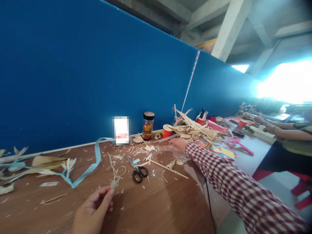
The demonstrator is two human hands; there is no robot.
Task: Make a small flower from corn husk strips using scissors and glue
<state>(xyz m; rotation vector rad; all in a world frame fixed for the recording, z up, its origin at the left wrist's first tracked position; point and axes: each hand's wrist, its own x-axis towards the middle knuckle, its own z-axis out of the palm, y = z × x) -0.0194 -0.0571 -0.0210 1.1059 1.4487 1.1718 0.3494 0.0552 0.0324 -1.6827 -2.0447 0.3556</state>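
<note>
Grip on the left hand (94, 208) is pinched on a pale scrap (114, 183), up over the near side of the bench (146, 211). I'd keep that pinch light, since a thin bit like that would probably crease or split if you squeeze. Right hand (179, 145) is reaching out by the husks (198, 130), and I'd go low and slow there: the pile looks loose and tangled, so tugging one strip could drag others along, and the cup (167, 131) is just beside it. Mind the scissors (136, 168) and the stick (170, 169) too, both lying between the hands. As for how far apart the fingers are: left thumb and finger are closed right down to the scrap, other fingers loosely curled. Right one, honestly can't tell; it's low over the bench and too small to say if it's got anything.
</note>
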